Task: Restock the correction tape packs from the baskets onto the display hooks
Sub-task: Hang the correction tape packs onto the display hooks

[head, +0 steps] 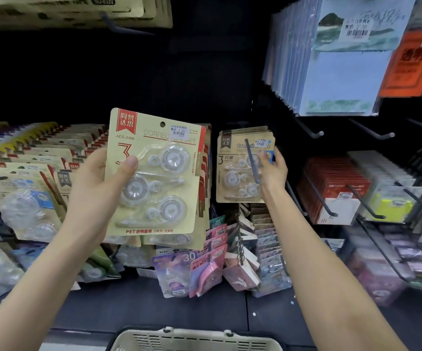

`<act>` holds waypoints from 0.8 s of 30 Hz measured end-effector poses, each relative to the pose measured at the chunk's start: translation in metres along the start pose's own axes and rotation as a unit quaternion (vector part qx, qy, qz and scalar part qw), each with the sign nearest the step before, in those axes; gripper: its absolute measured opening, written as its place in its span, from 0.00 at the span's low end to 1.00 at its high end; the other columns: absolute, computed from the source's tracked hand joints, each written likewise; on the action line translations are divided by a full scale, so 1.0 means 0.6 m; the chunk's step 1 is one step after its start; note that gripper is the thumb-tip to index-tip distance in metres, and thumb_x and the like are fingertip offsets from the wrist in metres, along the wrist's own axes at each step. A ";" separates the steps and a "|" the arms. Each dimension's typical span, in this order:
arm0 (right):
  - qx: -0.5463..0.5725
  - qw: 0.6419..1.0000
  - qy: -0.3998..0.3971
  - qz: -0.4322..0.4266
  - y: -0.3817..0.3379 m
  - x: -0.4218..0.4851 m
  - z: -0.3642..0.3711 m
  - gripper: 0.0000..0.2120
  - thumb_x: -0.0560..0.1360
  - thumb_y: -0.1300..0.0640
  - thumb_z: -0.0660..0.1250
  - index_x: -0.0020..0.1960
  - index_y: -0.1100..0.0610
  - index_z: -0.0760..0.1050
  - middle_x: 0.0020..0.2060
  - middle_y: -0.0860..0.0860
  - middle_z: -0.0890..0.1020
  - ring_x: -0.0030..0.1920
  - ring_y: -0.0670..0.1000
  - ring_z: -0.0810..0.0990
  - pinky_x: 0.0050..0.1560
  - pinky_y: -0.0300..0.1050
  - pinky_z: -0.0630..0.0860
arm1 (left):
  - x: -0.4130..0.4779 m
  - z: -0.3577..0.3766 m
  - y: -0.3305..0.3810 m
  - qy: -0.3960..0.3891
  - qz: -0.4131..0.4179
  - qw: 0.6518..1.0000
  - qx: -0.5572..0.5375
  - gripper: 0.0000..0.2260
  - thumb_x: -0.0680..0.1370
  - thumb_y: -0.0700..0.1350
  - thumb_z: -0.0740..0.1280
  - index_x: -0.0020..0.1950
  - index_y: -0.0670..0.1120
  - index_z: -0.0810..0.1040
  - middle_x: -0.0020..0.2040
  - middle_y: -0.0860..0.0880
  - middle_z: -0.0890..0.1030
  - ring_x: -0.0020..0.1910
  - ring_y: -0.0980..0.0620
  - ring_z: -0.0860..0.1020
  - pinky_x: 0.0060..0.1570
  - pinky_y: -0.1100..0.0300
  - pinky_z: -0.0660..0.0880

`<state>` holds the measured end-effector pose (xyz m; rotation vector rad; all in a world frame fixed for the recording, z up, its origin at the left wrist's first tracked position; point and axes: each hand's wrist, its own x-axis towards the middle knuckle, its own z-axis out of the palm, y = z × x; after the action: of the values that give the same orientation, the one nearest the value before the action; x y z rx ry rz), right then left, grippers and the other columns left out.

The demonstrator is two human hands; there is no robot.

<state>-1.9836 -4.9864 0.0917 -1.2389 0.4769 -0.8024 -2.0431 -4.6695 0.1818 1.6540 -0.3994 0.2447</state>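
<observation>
L hand [93, 191] grips corr. tape pack [161, 171]; R hand [274, 172] holds hung stack [235, 173].

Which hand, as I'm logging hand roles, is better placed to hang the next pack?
Left: the left hand grips a pack, while the right hand is busy holding the stack on its hook.

The left hand [96, 191] is holding up a correction tape pack [154, 178]; the right hand [274, 173] is gripping hanging packs [232, 181] on a hook [253, 160].

Head camera, forward-down, close to display hooks [253, 163]
</observation>
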 end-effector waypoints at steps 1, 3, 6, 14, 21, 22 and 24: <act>-0.017 1.000 -0.002 0.007 0.004 0.001 0.000 0.15 0.81 0.58 0.65 0.67 0.58 0.74 0.59 0.52 0.81 0.61 0.52 0.80 0.65 0.49 0.76 | 0.001 0.002 -0.001 -0.001 0.001 1.000 0.001 0.12 0.77 0.52 0.67 0.60 0.52 0.78 0.57 0.53 0.83 0.58 0.53 0.81 0.61 0.48 0.75; -0.048 0.998 -0.011 0.033 0.012 -0.005 -0.004 0.22 0.82 0.51 0.63 0.73 0.56 0.68 0.67 0.52 0.77 0.67 0.52 0.75 0.69 0.54 0.71 | 0.002 0.006 -0.001 -0.003 0.006 1.000 -0.003 0.09 0.78 0.50 0.67 0.58 0.54 0.78 0.57 0.54 0.84 0.57 0.54 0.81 0.60 0.51 0.76; -0.044 0.996 -0.025 0.070 0.015 -0.050 -0.019 0.29 0.82 0.46 0.59 0.80 0.51 0.54 0.76 0.51 0.65 0.75 0.53 0.65 0.74 0.52 0.63 | -0.002 0.009 -0.001 -0.005 0.005 1.000 -0.011 0.07 0.79 0.48 0.67 0.56 0.56 0.78 0.55 0.56 0.84 0.56 0.57 0.81 0.58 0.56 0.75; -0.106 0.992 0.000 0.067 -0.013 -0.241 -0.073 0.13 0.83 0.49 0.57 0.60 0.54 0.75 0.54 0.48 0.79 0.51 0.45 0.77 0.49 0.39 0.69 | -0.023 0.011 -0.006 -0.027 0.002 0.999 -0.029 0.14 0.77 0.51 0.68 0.62 0.49 0.78 0.57 0.54 0.84 0.58 0.54 0.81 0.58 0.55 0.76; -0.054 0.978 -0.200 -0.009 -0.098 -0.347 -0.062 0.17 0.77 0.45 0.62 0.53 0.58 0.80 0.43 0.50 0.85 0.44 0.45 0.83 0.44 0.38 0.77 | -0.062 0.027 -0.015 -0.089 -0.007 0.994 -0.062 0.15 0.72 0.51 0.68 0.58 0.52 0.78 0.54 0.57 0.84 0.56 0.57 0.81 0.51 0.67 0.77; -0.029 0.976 -0.218 0.000 -0.111 -0.351 -0.057 0.18 0.77 0.46 0.63 0.57 0.59 0.78 0.47 0.49 0.85 0.47 0.46 0.84 0.45 0.39 0.78 | -0.070 0.031 -0.017 -0.100 -0.008 0.993 -0.063 0.15 0.72 0.51 0.68 0.58 0.52 0.78 0.54 0.58 0.84 0.56 0.58 0.81 0.50 0.68 0.77; 0.045 0.971 -0.231 0.033 -0.127 -0.356 -0.048 0.15 0.78 0.52 0.65 0.60 0.59 0.76 0.51 0.50 0.86 0.52 0.49 0.84 0.48 0.43 0.81 | -0.086 0.040 -0.020 -0.117 -0.011 0.991 -0.067 0.15 0.72 0.50 0.67 0.58 0.51 0.77 0.54 0.58 0.84 0.55 0.58 0.81 0.50 0.68 0.77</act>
<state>-2.1629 -4.8517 0.1356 -1.2692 0.1009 -0.4507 -2.0873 -4.6865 0.1478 1.5577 -0.5612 0.0063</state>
